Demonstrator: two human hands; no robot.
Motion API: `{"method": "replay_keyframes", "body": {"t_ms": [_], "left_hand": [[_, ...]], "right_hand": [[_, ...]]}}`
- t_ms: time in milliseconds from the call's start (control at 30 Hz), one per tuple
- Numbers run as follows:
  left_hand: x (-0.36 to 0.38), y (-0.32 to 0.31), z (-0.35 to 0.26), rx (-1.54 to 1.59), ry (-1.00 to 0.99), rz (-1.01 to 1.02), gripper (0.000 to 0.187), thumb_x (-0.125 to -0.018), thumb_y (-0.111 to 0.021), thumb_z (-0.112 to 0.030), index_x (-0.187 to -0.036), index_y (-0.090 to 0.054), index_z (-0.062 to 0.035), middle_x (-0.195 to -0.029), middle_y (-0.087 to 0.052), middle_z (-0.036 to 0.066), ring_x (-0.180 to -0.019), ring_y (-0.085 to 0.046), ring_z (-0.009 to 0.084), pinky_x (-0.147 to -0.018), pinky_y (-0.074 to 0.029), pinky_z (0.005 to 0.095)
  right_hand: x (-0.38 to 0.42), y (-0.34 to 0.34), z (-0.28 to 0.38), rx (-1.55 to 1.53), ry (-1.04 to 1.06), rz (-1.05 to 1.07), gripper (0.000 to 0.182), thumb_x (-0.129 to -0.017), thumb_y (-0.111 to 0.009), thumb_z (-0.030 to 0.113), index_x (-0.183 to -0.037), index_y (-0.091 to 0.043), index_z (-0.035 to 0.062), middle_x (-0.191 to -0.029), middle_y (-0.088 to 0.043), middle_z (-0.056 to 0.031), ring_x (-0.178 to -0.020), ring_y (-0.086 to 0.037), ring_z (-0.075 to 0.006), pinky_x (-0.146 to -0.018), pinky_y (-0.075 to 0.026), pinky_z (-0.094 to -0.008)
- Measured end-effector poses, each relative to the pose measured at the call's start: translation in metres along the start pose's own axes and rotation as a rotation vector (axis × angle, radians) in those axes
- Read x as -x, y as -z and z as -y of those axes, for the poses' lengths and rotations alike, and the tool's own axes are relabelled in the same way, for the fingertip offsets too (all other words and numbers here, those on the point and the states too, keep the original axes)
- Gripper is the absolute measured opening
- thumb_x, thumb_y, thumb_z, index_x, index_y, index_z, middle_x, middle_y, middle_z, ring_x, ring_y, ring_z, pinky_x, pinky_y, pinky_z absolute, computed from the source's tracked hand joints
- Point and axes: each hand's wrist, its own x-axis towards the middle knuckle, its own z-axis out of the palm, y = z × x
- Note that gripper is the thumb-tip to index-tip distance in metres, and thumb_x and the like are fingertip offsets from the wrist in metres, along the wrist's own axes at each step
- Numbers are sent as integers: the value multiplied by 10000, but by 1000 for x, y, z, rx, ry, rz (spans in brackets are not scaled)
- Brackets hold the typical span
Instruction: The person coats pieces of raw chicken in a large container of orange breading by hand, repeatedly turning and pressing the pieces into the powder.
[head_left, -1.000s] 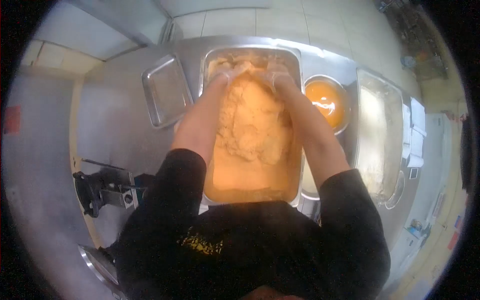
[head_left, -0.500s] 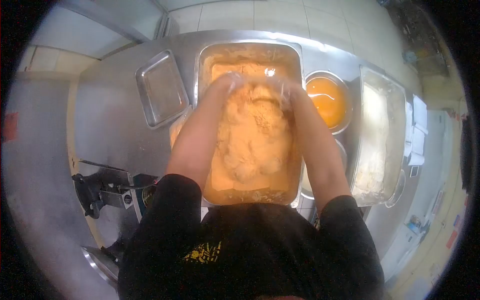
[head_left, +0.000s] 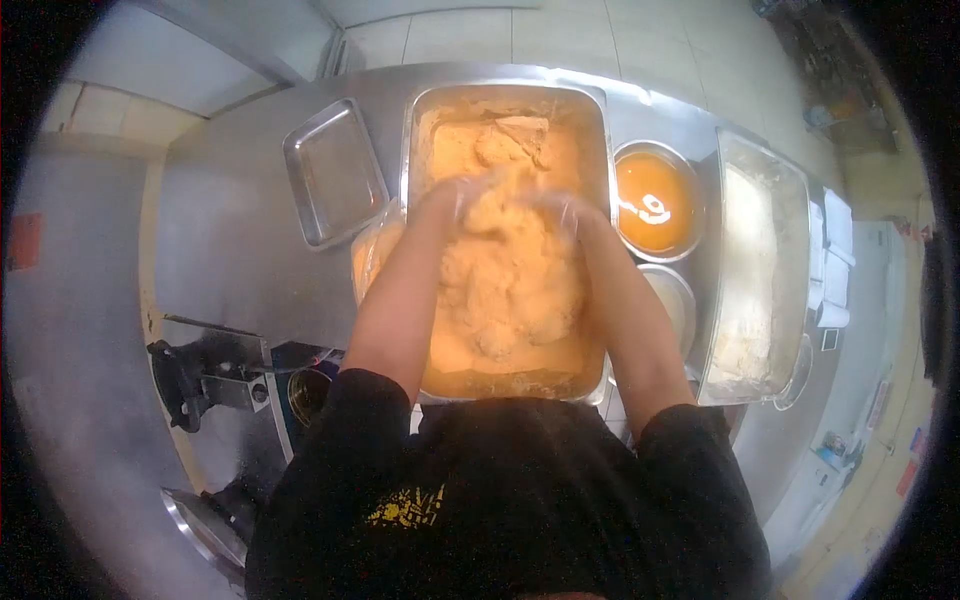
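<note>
A deep metal pan [head_left: 408, 150] holds orange-tinted breading powder [head_left: 455, 355] and several coated pieces [head_left: 495, 335], lumpy in shape. Inside the pan, my left hand [head_left: 466, 196] is at the left of the powder, in what looks like a clear plastic glove. Across from it, my right hand [head_left: 558, 205] is at the right side, also seemingly gloved. Both hands are smeared by motion and their fingers are partly lost in the powder, so I cannot make out a grip. One coated piece with a flat, angular edge [head_left: 522, 128] lies beyond my hands, near the far wall.
Right of the pan stand a bowl of orange liquid [head_left: 650, 225], a second round bowl [head_left: 672, 300] partly behind my forearm, and a long clear tub of white powder [head_left: 745, 290]. A shallow metal tray [head_left: 335, 175] and a plastic bag [head_left: 368, 255] are on the left.
My hands have come back from the far end of the pan toward me. The angular coated piece now shows at the far end.
</note>
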Motion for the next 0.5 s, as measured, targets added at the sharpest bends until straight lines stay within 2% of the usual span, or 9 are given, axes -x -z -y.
{"method": "replay_keyframes", "body": {"t_ms": [33,133,200,267,300,367,400,467,500], "left_hand": [[-3,2,4,153,-12,-59,1132,-811,-649,-833,-1610,-386,-75,-1650,-369,227,-1489,-403,376,-1177,-360,545],[24,-10,11,220,34,-394,1112,-829,-637,-824,-1611,-384,-76,-1632,-401,213,-1465,-425,365,-1165,-363,568],[52,-25,14,80,102,-370,1098,-841,-630,-819,-1611,-383,-76,-1620,-422,204,-1450,-440,358,-1156,-365,583],[49,-36,35,32,92,-250,1092,-850,-620,-818,-1614,-376,-76,-1610,-438,199,-1440,-450,355,-1150,-370,589],[36,-39,54,12,70,-184,1093,-853,-613,-819,-1617,-370,-76,-1605,-443,199,-1437,-452,356,-1148,-374,587],[19,-33,67,-34,7,-66,1094,-859,-601,-823,-1623,-358,-77,-1596,-453,198,-1432,-456,358,-1144,-382,584],[23,-31,60,174,-1,-97,1082,-868,-569,-830,-1595,-394,-48,-1604,-444,207,-1446,-450,350,-1157,-375,538],[43,-38,51,599,7,-141,1077,-885,-506,-846,-1538,-465,9,-1620,-425,225,-1474,-438,335,-1185,-359,445],[46,-42,56,707,27,-198,1063,-875,-567,-815,-1564,-432,-17,-1612,-430,221,-1447,-452,345,-1159,-390,471]], "right_hand": [[8,-5,-5,-341,-10,-115,1137,-727,-774,780,-1522,-497,15,-1463,-593,-214,-1282,-591,-328,-1047,-467,-435],[-8,-11,-25,-419,-41,-294,1002,-820,-729,731,-1500,-527,23,-1442,-608,-208,-1268,-589,-324,-1053,-459,-432],[-2,-22,-35,-22,-103,-106,908,-879,-673,708,-1486,-548,44,-1406,-628,-192,-1243,-595,-309,-1047,-463,-433],[6,-30,-44,101,-93,100,850,-916,-632,697,-1472,-563,56,-1383,-638,-179,-1232,-593,-297,-1048,-463,-435],[3,-36,-54,25,-52,213,838,-924,-618,697,-1465,-569,59,-1378,-637,-174,-1234,-588,-294,-1052,-462,-437],[8,-44,-47,-174,39,144,849,-926,-601,712,-1454,-575,48,-1377,-632,-166,-1233,-585,-292,-1064,-457,-441],[22,-51,-33,-299,76,-35,871,-920,-597,726,-1450,-575,35,-1381,-628,-163,-1230,-587,-294,-1071,-454,-442],[43,-46,-9,-613,92,-216,899,-917,-576,749,-1450,-572,25,-1399,-617,-162,-1234,-588,-304,-1090,-441,-448],[46,-40,2,-811,68,-221,904,-921,-558,758,-1454,-570,27,-1412,-610,-164,-1241,-587,-312,-1101,-432,-453]]}}
